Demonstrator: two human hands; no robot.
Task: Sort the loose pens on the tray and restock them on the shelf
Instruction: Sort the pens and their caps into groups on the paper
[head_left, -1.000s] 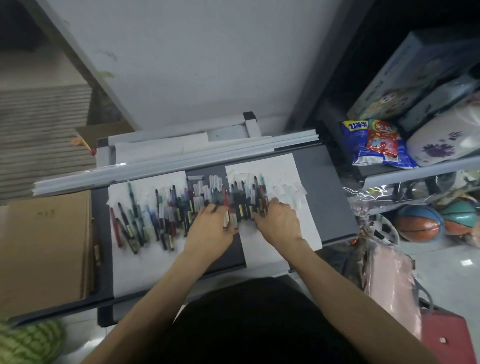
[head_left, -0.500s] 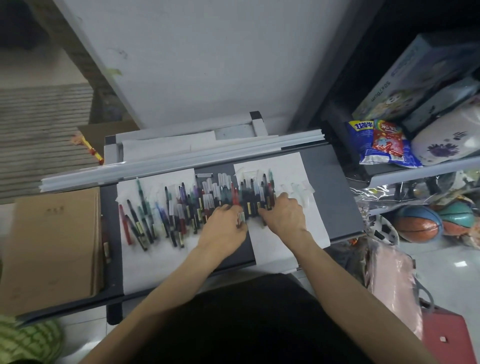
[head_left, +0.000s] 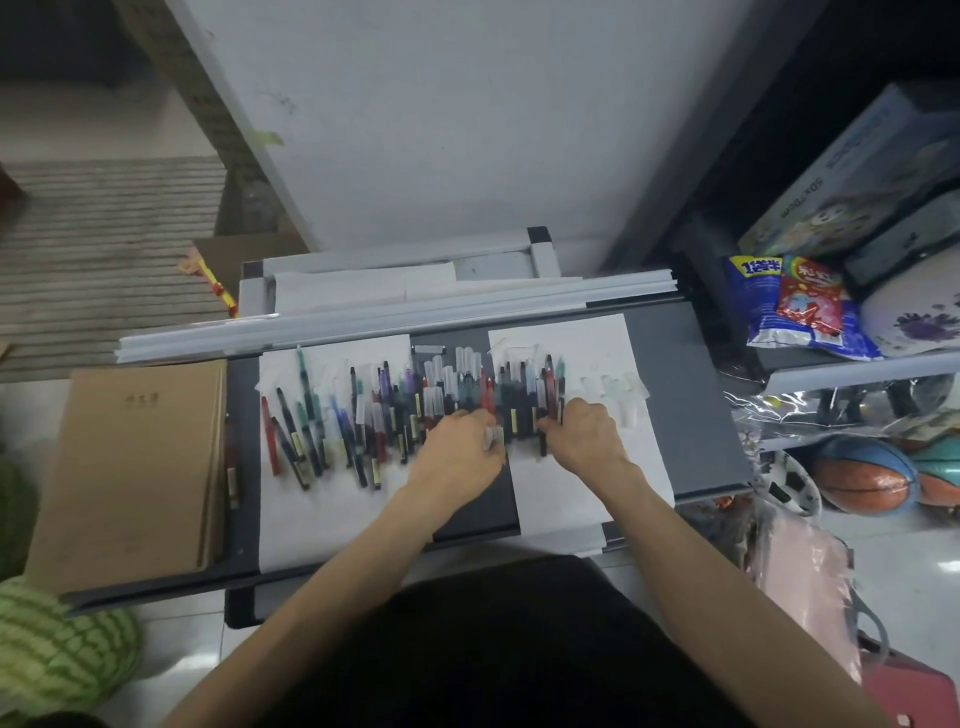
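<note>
Several loose pens (head_left: 363, 415) in mixed colours lie side by side in a long row across two white paper sheets (head_left: 571, 493) on a dark grey tray (head_left: 685, 415). Both hands rest at the near ends of the pens in the middle of the row. My left hand (head_left: 460, 454) pinches a pale, translucent pen (head_left: 491, 435) at its fingertips. My right hand (head_left: 589, 436) has its fingers closed on a dark pen (head_left: 543, 441) that sticks out nearer than its neighbours. Several pale clear pens (head_left: 613, 389) lie to the right of my right hand.
A brown cardboard notebook (head_left: 130, 467) lies on the tray's left end. White rails (head_left: 389, 322) run along the far edge. A shelf to the right holds snack bags (head_left: 795, 306) and boxes, with balls (head_left: 862, 473) below. A watermelon (head_left: 52, 654) sits lower left.
Both hands stay at the same spot in the middle of the row, fingers shifting slightly among the pens. The head view has drifted, so the tray appears further right.
</note>
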